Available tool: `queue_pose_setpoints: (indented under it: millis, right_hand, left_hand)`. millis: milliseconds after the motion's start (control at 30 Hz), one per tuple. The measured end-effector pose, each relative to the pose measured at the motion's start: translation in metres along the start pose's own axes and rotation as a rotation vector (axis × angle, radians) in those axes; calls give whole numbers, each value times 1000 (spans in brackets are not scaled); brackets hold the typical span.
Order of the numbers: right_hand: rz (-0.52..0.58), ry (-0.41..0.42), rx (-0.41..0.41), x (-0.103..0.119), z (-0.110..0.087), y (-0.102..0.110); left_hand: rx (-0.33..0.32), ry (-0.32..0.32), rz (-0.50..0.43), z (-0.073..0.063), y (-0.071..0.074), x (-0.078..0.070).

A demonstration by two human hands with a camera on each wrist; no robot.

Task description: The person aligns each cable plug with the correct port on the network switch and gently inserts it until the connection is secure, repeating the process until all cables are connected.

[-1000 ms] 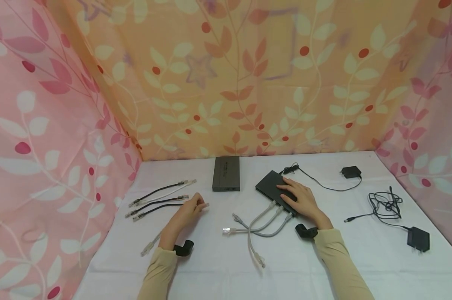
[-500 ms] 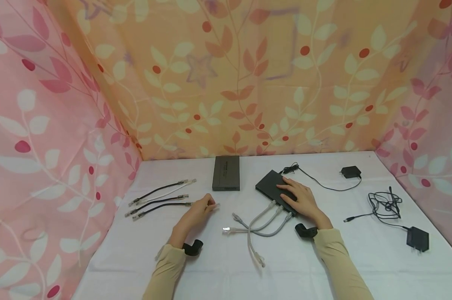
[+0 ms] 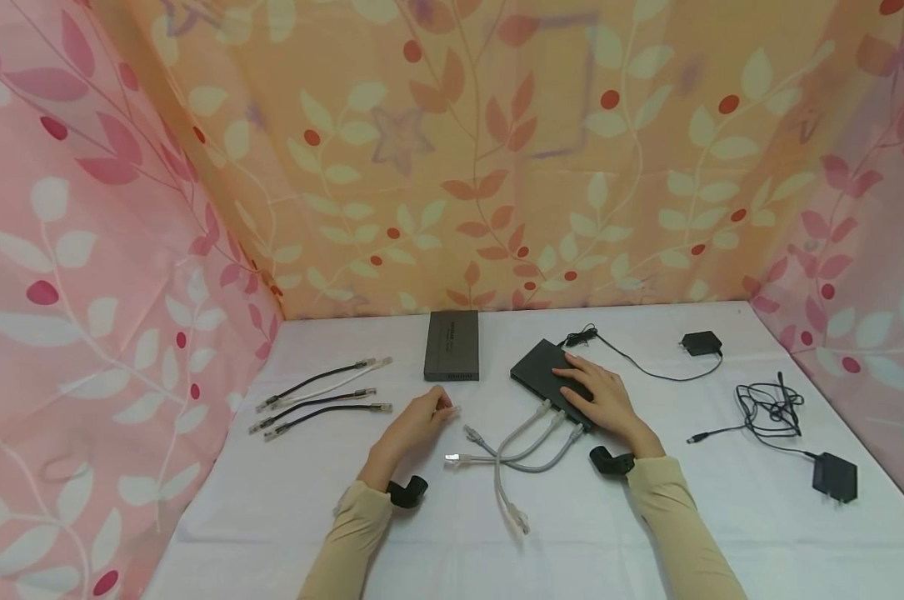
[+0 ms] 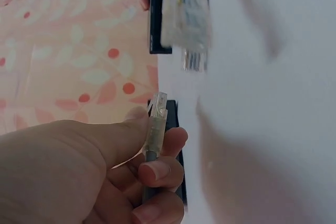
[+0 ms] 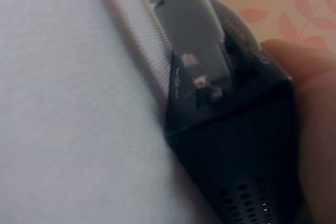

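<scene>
My left hand (image 3: 414,425) pinches the clear plug (image 4: 156,132) of a grey network cable between thumb and fingers, left of the loose cable ends. In the left wrist view the plug points upward and the cable runs down into the curled fingers. My right hand (image 3: 601,396) rests on top of a black network switch (image 3: 536,367), fingers extended across it. Several short grey network cables (image 3: 530,457) are plugged into the switch's near side, their free ends lying on the table. The right wrist view shows the switch's vented end (image 5: 247,145) and a port with a plug close up.
A dark grey network switch (image 3: 452,346) stands at the back. Short black cables (image 3: 324,410) and a white cable (image 3: 332,387) lie at left. To the right are two black power adapters, one at the back (image 3: 701,343) and one nearer (image 3: 835,477), with their cords.
My left hand has moved right with the plug, away from the black cables and toward the cabled switch. My right hand has stayed on the switch.
</scene>
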State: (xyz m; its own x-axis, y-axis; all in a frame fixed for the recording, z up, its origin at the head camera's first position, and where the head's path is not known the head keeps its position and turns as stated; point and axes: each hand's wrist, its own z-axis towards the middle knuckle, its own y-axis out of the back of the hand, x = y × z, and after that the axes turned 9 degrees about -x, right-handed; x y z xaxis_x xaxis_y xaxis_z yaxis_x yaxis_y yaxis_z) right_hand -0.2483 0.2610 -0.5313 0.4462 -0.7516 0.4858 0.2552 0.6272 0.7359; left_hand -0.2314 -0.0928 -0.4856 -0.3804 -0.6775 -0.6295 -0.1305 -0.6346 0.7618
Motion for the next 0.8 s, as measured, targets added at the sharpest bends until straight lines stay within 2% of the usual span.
queue_pose_setpoints:
  millis: [233, 400, 800]
  right_hand:
    - [3, 0, 4, 1, 0, 1]
    - [8, 0, 2, 1, -1, 1]
    - [4, -5, 3, 1, -1, 2]
  left_hand:
    - [15, 10, 19, 10, -10, -14]
    - [35, 44, 6, 15, -17, -24]
    - [-30, 27, 10, 29, -43, -44]
